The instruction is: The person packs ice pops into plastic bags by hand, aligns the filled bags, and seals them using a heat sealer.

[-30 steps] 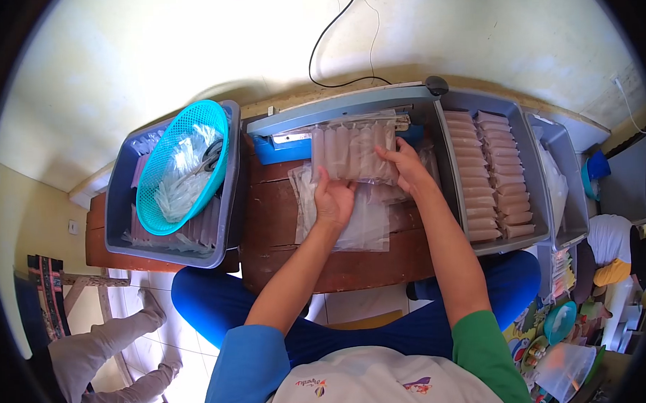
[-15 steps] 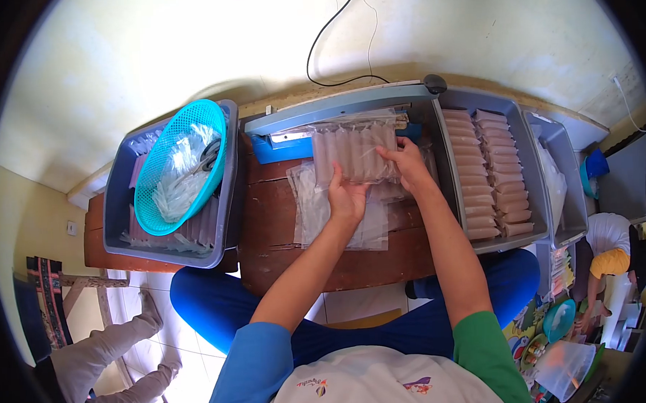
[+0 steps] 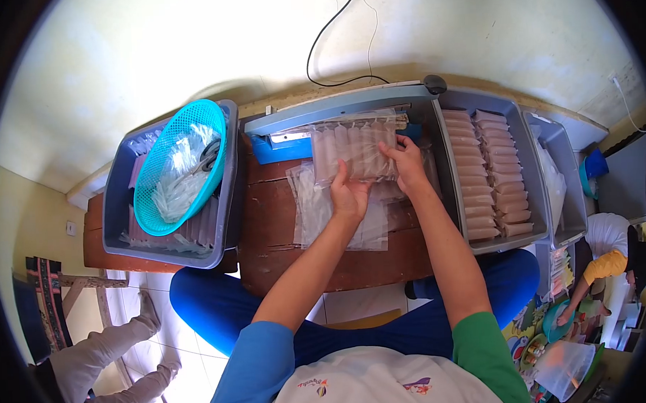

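Observation:
A clear plastic bag [image 3: 354,148] packed with a row of slim, pale brown filled tubes is held in front of me. My left hand [image 3: 349,198] grips its lower edge, thumb on top and fingers underneath. At the bag's right side, my right hand [image 3: 406,162] pinches it with the thumb on the front. Just behind the bag is a long grey-and-blue sealer [image 3: 271,147] with a raised arm. Flat clear plastic bags [image 3: 338,226] lie on the brown wooden table [image 3: 266,225], partly under my hands.
On the left, a turquoise basket [image 3: 143,188] with plastic and scissors rests on a grey tub [image 3: 167,255]. A right-hand tub [image 3: 530,149] holds stacked brown tubes [image 3: 480,173]. Another person [image 3: 606,254] bends at far right; someone's legs [image 3: 120,340] show at left.
The bag and my hands have shifted only slightly, with my left thumb a little farther right. At far right, the other person's arm has moved to the turquoise bowl.

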A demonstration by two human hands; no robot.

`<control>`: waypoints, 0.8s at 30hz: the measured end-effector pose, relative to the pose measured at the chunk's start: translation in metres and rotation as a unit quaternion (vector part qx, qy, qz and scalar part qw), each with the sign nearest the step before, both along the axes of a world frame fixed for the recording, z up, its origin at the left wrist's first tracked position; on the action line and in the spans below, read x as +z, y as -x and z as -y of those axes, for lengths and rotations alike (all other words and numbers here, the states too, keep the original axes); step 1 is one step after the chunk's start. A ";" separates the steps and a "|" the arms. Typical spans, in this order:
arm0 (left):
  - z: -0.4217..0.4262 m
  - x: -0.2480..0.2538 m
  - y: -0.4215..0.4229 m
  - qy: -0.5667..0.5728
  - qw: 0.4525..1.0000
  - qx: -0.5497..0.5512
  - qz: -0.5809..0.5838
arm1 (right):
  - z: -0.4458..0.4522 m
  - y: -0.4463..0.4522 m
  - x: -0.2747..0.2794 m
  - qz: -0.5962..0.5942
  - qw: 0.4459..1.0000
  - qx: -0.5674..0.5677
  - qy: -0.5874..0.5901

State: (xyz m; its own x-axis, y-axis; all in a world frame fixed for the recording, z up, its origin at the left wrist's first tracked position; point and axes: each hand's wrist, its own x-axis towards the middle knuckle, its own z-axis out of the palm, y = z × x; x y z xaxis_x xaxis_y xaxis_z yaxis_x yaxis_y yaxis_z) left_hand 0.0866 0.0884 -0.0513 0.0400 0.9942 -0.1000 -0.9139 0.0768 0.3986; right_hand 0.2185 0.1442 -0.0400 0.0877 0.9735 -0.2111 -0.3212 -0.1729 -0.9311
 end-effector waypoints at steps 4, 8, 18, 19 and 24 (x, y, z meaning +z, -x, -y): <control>-0.002 0.004 -0.002 -0.011 1.000 -0.004 0.014 | 0.000 0.004 -0.003 0.008 0.999 -0.019 -0.024; -0.003 0.003 -0.003 0.008 1.000 0.002 0.009 | -0.004 0.003 -0.008 0.136 0.987 -0.062 -0.055; -0.005 -0.002 -0.006 0.014 0.999 0.021 0.036 | -0.019 0.009 0.026 0.542 0.747 -0.051 -0.383; -0.005 -0.002 -0.006 0.013 0.999 0.023 0.036 | -0.024 0.009 0.025 0.599 0.706 -0.014 -0.378; -0.005 -0.002 -0.004 0.031 0.998 0.008 0.048 | -0.034 0.011 0.031 0.672 0.665 0.081 -0.315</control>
State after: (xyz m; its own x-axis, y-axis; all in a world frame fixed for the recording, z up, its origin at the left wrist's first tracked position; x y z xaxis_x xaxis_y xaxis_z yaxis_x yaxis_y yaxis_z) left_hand 0.0907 0.0931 -0.0530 0.0374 0.9868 -0.1574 -0.9487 0.0845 0.3047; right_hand 0.2073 0.1781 -0.0089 -0.3318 0.8511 0.4068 0.8497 0.4570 -0.2630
